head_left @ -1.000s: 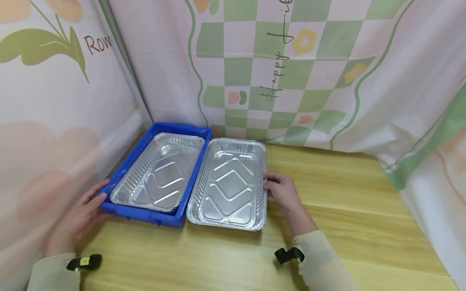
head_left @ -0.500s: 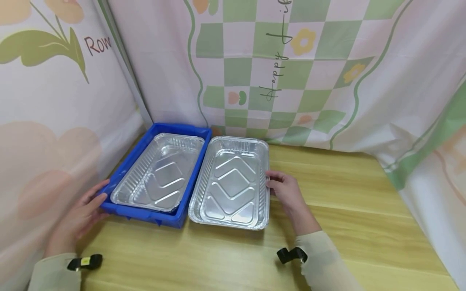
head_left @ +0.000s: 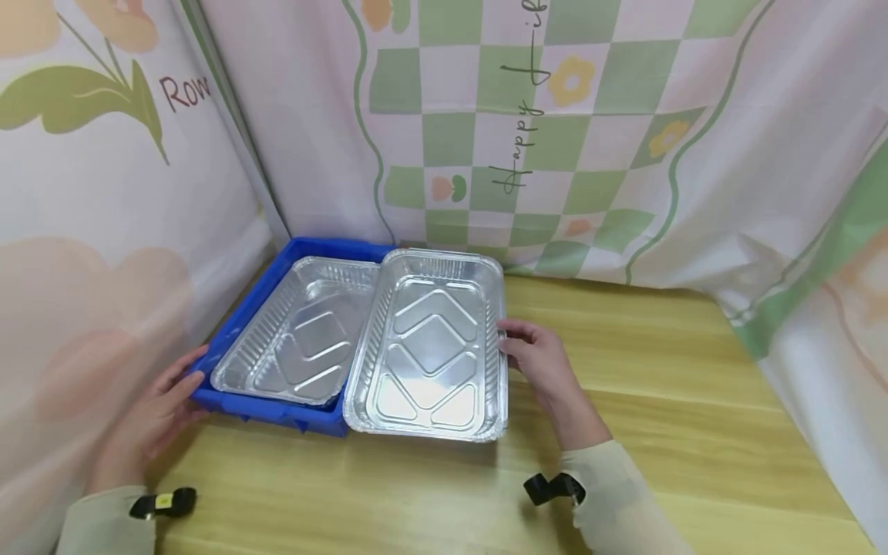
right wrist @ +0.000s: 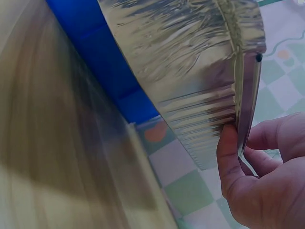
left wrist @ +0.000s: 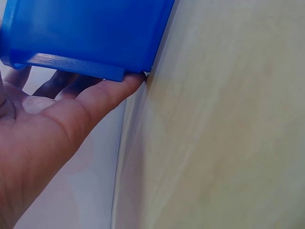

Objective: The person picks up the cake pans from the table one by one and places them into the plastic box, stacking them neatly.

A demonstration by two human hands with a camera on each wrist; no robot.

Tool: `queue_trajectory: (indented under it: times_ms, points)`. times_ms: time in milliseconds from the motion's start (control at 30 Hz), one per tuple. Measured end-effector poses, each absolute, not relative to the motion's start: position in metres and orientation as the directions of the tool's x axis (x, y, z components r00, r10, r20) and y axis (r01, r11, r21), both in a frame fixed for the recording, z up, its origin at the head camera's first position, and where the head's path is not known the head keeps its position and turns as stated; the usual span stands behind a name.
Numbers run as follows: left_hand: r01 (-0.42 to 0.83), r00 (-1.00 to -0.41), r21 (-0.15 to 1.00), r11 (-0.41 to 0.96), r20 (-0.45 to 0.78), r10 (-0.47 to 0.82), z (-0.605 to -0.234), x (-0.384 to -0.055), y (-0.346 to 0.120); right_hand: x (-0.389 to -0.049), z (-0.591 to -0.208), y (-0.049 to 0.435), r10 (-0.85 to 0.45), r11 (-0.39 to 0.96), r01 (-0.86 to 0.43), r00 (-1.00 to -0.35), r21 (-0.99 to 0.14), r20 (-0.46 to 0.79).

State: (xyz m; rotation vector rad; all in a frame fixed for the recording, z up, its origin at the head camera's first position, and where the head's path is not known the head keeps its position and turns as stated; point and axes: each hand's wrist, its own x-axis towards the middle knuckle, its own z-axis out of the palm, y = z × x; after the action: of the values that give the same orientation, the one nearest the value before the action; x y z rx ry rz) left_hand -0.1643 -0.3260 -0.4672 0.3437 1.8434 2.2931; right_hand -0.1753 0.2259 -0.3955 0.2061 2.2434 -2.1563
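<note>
A blue plastic bin (head_left: 239,327) stands on the table at the left, with a foil tray (head_left: 322,335) lying inside it. My left hand (head_left: 149,416) rests against the bin's near left corner, fingers and thumb fairly straight; the left wrist view shows the thumb (left wrist: 102,98) touching the bin wall. A second foil tray (head_left: 433,347) is raised off the table, its left edge overlapping the bin's right wall. My right hand (head_left: 544,370) pinches that tray's right rim between thumb and fingers, as the right wrist view shows too. Both trays have nothing in them.
The wooden table (head_left: 666,401) extends to the right and front. A printed cloth curtain (head_left: 527,154) hangs behind it, and another cloth wall (head_left: 104,270) stands close along the left, beside the bin.
The second foil tray shifted slightly right, then rose and moved left over the bin's right wall, with my right hand holding its rim. My left hand and the bin stayed put.
</note>
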Motion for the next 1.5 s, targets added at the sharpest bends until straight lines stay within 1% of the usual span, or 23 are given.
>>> queue_trajectory:
  times_ms: [167,400,533,700,967,1233,1500]
  points:
    - [0.000,-0.963,0.979,-0.205,0.055,0.264,-0.468,-0.163,-0.326,-0.173,-0.387,0.221,0.056,0.001,0.097,-0.994,-0.995,-0.097]
    - [0.017,-0.961,0.974,-0.225,0.078,0.267,-0.468,-0.164,-0.325,-0.167,-0.372,0.212,0.015,-0.058,0.033,-0.999,-0.998,-0.034]
    - [0.019,-0.958,0.975,-0.222,0.081,0.276,-0.469,-0.164,-0.325,-0.166,-0.366,0.205,0.026,-0.086,0.015,-1.000,-0.996,-0.017]
    - [0.007,-0.957,0.977,-0.215,0.069,0.283,-0.471,-0.163,-0.327,-0.167,-0.361,0.192,0.042,-0.091,0.012,-0.999,-0.996,-0.016]
    - [-0.008,-0.964,0.987,-0.159,0.034,0.264,-0.467,-0.163,-0.325,-0.170,-0.358,0.178,0.048,-0.110,0.013,-0.999,-0.994,-0.019]
    - [0.042,-0.949,0.981,-0.191,0.099,0.298,-0.467,-0.163,-0.320,-0.174,-0.358,0.166,0.041,-0.149,0.023,-0.999,-0.989,-0.029]
    - [0.030,-0.949,0.980,-0.198,0.090,0.303,-0.468,-0.163,-0.320,-0.179,-0.362,0.152,0.032,-0.173,0.009,-0.999,-0.985,-0.015]
